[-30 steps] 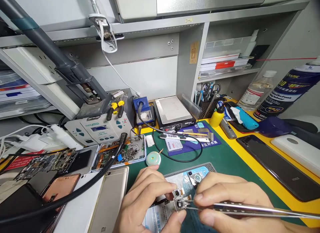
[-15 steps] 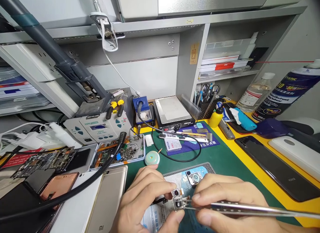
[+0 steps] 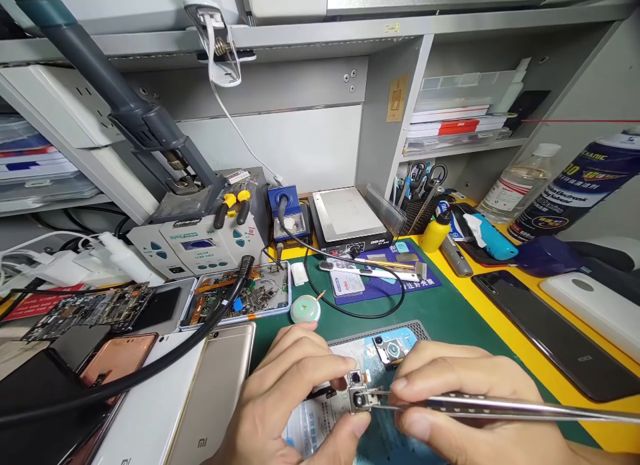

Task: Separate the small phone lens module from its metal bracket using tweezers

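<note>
Between thumb and index finger, my left hand (image 3: 295, 398) pinches a small dual camera module (image 3: 358, 400) with two dark square lenses. My right hand (image 3: 465, 398) grips metal tweezers (image 3: 500, 406) near their tips. The tweezer points are slightly apart and reach the module's right side; whether they clamp it cannot be made out. Behind the hands, a blue-backed phone part (image 3: 393, 348) with another camera piece lies on a grey perforated mat (image 3: 417, 328). A round pale green-and-white container (image 3: 305, 310) stands beyond my left fingers.
To the left are a gold phone (image 3: 220, 385), a black hose (image 3: 165, 378) and a tray of small parts (image 3: 289, 285). A heating plate (image 3: 346, 215) stands at the back. A black phone (image 3: 555, 338) and spray can (image 3: 575, 185) are at the right.
The camera view has shifted slightly. The tweezer tips now overlap the module's lower lens area, where before they were at its right edge. Both hands keep their grips.
</note>
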`<state>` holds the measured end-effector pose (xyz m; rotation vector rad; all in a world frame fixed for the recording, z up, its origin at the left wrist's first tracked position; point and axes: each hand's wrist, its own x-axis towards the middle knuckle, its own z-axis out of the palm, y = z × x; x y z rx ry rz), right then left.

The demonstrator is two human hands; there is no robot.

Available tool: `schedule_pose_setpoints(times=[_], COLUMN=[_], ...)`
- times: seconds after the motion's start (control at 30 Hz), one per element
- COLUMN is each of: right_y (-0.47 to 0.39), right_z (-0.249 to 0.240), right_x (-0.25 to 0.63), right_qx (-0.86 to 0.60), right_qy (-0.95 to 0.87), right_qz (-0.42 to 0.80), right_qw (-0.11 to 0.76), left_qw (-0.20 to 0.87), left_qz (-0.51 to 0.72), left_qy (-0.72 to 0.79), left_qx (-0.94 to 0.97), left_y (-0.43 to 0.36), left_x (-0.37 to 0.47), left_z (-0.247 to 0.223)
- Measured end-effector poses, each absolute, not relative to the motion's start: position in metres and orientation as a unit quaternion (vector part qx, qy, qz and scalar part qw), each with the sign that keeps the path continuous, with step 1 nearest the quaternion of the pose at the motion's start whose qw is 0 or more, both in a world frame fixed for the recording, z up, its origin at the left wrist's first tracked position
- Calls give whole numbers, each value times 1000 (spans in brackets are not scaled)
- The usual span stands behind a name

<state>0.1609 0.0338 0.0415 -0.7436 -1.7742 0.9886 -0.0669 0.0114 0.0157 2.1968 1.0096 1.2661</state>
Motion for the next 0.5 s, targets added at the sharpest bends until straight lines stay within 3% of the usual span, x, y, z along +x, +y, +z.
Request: schedule_pose_setpoints(times=[0.5], right_y=[38], right_z=[34], right_x=[160], right_qx=[-323], right_qy=[-711], right_qz=[422], right_qw=[460], left_qw=[204], left_qz=[414], left_qy=[350], left_qx=[815], left_y=[19], left_x=[-72], left_z=[9])
